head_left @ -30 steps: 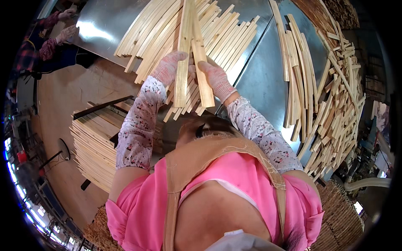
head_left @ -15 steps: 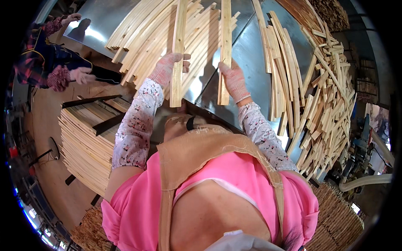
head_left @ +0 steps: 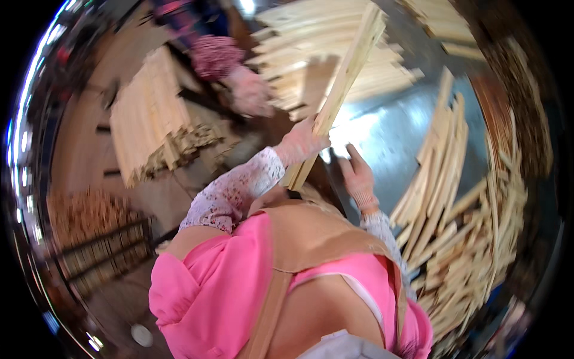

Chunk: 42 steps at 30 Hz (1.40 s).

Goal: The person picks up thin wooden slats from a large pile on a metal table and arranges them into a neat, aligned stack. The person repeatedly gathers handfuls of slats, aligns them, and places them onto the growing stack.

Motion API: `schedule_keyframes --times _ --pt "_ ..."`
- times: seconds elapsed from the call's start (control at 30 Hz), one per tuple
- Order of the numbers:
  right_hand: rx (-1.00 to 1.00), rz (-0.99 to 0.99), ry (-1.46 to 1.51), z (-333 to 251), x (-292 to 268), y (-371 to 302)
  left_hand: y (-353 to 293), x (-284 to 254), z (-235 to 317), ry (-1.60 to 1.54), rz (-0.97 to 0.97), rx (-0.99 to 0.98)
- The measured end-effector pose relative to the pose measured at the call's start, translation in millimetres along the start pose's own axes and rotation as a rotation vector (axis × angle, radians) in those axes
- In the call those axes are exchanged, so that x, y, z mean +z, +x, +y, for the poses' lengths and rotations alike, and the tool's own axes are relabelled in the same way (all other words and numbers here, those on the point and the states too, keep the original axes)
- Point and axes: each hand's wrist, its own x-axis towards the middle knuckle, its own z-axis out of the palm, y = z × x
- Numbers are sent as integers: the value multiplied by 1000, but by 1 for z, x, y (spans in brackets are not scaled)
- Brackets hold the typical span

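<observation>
My left hand [head_left: 299, 142], in a pale pink work glove, is wrapped round long light wooden strips [head_left: 348, 73], apparently two laid together. They slant up to the right in front of my apron, their lower ends near my waist. My right hand [head_left: 359, 179], gloved with bare-looking fingertips, is just right of the strips and apart from them. Its fingers are stretched out over the shiny metal table [head_left: 388, 128], with nothing in them. Beyond the held strips lies a broad row of similar wooden strips [head_left: 299, 33]. The picture is smeared by motion.
A co-worker's gloved hand [head_left: 250, 91] is close beyond my left hand. A stack of strips [head_left: 146, 110] stands at the left. On the right lie a loose bundle of strips [head_left: 439, 164] and a jumbled heap of wood pieces [head_left: 472, 257].
The strip from my right hand now appears alongside the other in my left hand, and my right hand has let go. My view and body have turned left. The co-worker's hand appears nearer.
</observation>
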Motion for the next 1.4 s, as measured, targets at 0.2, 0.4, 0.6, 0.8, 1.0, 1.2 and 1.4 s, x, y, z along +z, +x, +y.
schedule_keyframes --times 0.2,0.4,0.6,0.8,1.0,1.2,1.4 --pt "12 -119 -69 48 38 7 -113 -195 -62 -271 803 153" --pt "36 -161 -6 49 83 52 -145 -426 -179 78 1273 -311" --pt "123 -145 -217 -53 74 42 -32 -528 -260 790 909 -493" --pt "38 -26 -302 -31 108 52 30 -529 -258 986 815 -417" --pt "501 645 -373 78 14 -32 27 -446 -122 962 1079 159" --pt "643 864 -676 177 -50 -91 54 -197 -1 470 380 568" --pt "572 652 -599 191 -116 -102 173 3 -33 1330 46 454"
